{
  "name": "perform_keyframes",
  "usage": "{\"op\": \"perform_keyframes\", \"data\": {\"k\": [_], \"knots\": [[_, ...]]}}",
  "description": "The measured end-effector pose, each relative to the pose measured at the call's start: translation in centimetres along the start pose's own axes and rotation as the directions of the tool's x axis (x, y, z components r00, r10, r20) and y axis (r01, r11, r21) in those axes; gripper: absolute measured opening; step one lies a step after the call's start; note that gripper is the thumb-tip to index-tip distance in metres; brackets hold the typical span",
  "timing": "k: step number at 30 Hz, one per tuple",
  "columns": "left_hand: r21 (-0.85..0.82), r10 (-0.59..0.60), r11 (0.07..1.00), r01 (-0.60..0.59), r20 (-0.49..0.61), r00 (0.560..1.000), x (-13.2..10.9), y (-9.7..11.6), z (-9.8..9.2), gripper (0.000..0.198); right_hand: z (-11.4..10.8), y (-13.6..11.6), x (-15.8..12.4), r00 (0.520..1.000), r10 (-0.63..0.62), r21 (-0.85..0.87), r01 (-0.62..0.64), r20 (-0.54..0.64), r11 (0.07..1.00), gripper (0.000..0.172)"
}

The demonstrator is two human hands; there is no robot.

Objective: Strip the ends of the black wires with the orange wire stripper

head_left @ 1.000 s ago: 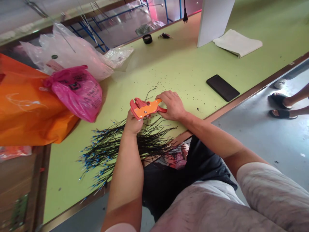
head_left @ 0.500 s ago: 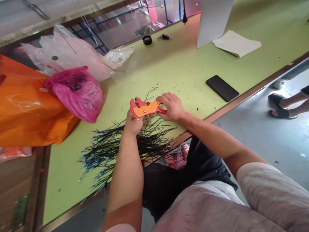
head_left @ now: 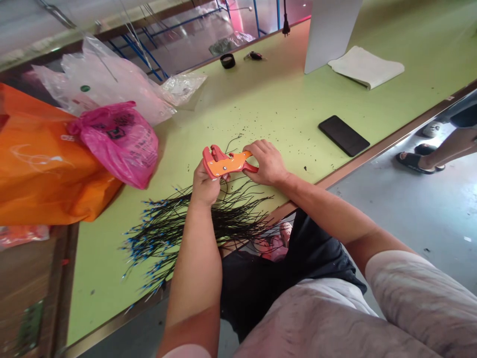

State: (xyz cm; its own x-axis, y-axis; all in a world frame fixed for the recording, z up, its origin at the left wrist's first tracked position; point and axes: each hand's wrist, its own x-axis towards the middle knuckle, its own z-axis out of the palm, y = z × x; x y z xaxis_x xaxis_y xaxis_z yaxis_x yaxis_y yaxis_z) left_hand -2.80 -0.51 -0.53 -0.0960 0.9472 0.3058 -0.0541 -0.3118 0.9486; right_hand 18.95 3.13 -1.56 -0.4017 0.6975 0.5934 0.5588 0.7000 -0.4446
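Note:
My right hand [head_left: 269, 163] is wrapped round the handles of an orange and red wire stripper [head_left: 233, 163], whose jaw end points left. Behind and below that jaw end is my left hand [head_left: 205, 185], its fingers curled and partly covered by the tool; what they grip is hidden. A thin black wire curls down just beside the left fingers. Under my left forearm lies a large bundle of black wires [head_left: 234, 223] with blue pieces at their left ends. Another short wire [head_left: 233, 143] shows on the table behind the stripper.
On the green table [head_left: 261, 94] lie a phone [head_left: 343, 135], a folded cloth [head_left: 367, 67], keys [head_left: 255, 55], a black roll [head_left: 227, 61] and scattered dark scraps. Pink [head_left: 119, 144], orange [head_left: 44, 169] and clear plastic bags crowd the left. Another person's legs [head_left: 445, 149] stand at the right.
The wire stripper and both hands have shifted very slightly to the right. At the right edge, the other person's legs and feet have moved left. The wire bundle lies as before.

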Motion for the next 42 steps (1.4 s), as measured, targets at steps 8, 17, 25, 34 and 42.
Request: {"op": "perform_keyframes", "data": {"k": [8, 17, 25, 34, 42], "knots": [[0.01, -0.054, 0.998, 0.055, -0.03, 0.998, 0.0, -0.2, 0.0, 0.044, -0.1, -0.5, 0.0, 1.0, -0.01, 0.052, 0.01, 0.002, 0.999, 0.055], [0.121, 0.036, 0.992, -0.033, -0.027, 0.999, 0.1, -0.8, -0.6, 0.046, 0.1, -0.3, 0.0, 1.0, 0.017, 0.093, -0.018, 0.008, 0.996, 0.058], [0.103, 0.028, 0.995, -0.021, -0.071, 0.997, 0.1, -0.4, -0.1, 0.049, -0.1, -0.4, 0.0, 1.0, 0.013, 0.06, -0.014, 0.015, 0.998, 0.059], [0.091, -0.008, 0.996, 0.014, -0.072, 0.997, 0.0, -0.4, -0.2, 0.051, -0.1, -0.4, 0.0, 1.0, 0.013, 0.051, -0.014, 0.014, 0.999, 0.058], [0.113, -0.055, 0.991, 0.065, -0.092, 0.994, -0.1, 0.3, 0.1, 0.05, -0.3, -0.8, 0.0, 0.994, 0.088, 0.007, -0.089, 0.065, 0.996, 0.056]]}}
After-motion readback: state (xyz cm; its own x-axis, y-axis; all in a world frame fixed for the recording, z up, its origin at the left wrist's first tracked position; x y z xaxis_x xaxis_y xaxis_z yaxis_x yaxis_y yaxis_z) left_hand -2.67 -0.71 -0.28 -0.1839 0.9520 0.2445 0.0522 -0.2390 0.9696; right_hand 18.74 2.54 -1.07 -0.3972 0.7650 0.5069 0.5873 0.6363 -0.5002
